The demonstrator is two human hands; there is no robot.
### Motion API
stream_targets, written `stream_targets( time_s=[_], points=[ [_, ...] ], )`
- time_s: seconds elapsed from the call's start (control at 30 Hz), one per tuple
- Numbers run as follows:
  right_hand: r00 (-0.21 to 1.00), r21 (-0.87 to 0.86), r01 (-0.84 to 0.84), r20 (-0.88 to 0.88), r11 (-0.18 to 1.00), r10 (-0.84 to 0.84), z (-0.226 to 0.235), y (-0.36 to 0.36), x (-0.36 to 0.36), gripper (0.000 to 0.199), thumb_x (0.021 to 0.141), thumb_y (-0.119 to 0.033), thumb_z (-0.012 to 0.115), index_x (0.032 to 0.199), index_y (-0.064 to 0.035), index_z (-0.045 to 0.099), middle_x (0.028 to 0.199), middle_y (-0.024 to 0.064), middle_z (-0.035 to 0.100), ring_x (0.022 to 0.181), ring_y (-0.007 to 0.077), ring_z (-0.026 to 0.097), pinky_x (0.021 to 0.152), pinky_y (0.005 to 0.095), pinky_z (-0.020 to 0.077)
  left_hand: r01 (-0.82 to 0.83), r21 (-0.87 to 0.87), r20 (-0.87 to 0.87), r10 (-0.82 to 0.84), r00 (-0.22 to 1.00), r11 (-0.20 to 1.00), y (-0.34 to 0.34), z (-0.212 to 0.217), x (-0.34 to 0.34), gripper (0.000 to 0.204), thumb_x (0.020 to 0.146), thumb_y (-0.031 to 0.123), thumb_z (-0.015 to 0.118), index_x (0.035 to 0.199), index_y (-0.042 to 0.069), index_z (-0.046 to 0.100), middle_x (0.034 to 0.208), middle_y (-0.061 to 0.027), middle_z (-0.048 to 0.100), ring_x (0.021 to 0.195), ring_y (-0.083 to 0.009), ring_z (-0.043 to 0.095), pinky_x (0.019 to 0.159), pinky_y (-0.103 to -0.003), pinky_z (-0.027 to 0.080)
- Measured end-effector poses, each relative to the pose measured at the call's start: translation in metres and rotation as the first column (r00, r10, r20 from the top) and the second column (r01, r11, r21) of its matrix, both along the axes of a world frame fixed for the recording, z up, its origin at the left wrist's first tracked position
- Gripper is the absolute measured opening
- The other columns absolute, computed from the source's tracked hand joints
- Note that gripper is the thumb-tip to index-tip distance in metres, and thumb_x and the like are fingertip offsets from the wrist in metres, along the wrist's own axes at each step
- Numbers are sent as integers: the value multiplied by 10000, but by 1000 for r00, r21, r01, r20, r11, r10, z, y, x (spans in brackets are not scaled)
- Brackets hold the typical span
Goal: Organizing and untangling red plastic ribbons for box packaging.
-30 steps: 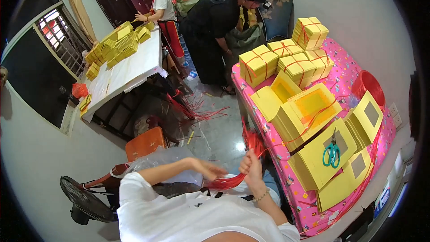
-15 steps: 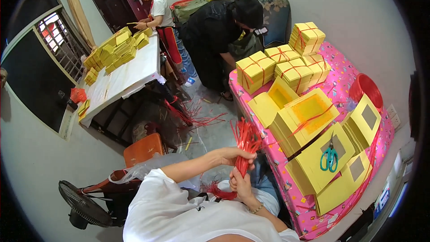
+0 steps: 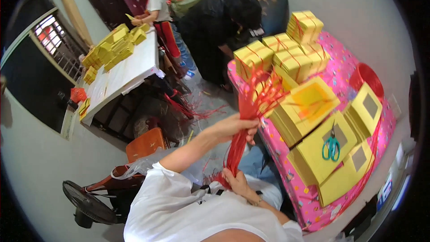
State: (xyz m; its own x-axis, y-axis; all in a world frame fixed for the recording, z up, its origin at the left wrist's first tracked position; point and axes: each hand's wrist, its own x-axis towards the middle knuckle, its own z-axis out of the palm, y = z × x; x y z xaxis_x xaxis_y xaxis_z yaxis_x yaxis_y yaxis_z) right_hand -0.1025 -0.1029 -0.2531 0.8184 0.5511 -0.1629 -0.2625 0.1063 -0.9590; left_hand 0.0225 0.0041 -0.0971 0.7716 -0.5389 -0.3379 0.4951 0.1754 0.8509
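A bundle of red plastic ribbon strips hangs in front of my lap, between both hands. My left hand is closed around its upper part, and loose ends fan out above the fist toward the table. Lower down, my right hand is closed on the same strips, and their lower tails spill out near my waist. To the right of the hands lie yellow card pieces in stacks, with teal-handled scissors resting on one of them.
The table has a pink patterned cloth; several tied yellow stacks and a red roll stand on it. Left are an orange stool, a black fan and a white table. Two people work beyond, one bending.
My left hand has risen with the upper end of the bundle, and the strips now stretch longer between my hands. Their loose ends spread over the table's edge. My right hand stays low.
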Motion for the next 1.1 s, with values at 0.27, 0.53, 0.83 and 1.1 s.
stream_targets(
  time_s=[0.27, 0.53, 0.83, 1.1],
  points=[
    [937, -115, -57, 337, 992, 93, 33, -23, 21, 387, 832, -308, 592, 1032, 12, 505, 888, 142, 566, 790, 254, 556, 713, 333, 452, 71, -40, -66, -74, 995, 997, -5, 15, 3, 158, 910, 231, 490, 904, 75, 464, 559, 77, 301, 430, -11, 247, 388, -183, 165],
    [105, 4, 922, 959, 387, -261, 100, -102, 87, 418, 777, -118, 622, 1151, -7, 473, 1079, 158, 495, 1051, 320, 460, 899, 405, 385, 87, -21, -42, -88, 995, 996, -3, 21, -4, 144, 899, 202, 494, 843, 75, 456, 552, 81, 295, 431, -15, 234, 394, -188, 172],
    [367, 45, 783, 772, 620, -520, 116, -130, 144, 188, 900, -98, 444, 979, -36, 602, 789, 73, 605, 779, 243, 601, 708, 337, 480, 31, 196, 150, -61, 987, 980, -9, 13, -16, 183, 885, 215, 545, 936, 50, 487, 611, 54, 379, 459, -35, 296, 408, -208, 214],
    [901, 661, 345, -34, 666, -433, 137, -88, 119, 307, 946, -206, 425, 1137, 16, 514, 1084, 77, 590, 948, 115, 578, 850, 260, 465, -275, 208, 835, -24, 549, 939, -40, -38, -8, 506, 738, 46, 681, 1199, 18, 475, 1144, -101, 552, 1070, -212, 520, 916, -315, 399]
  ],
)
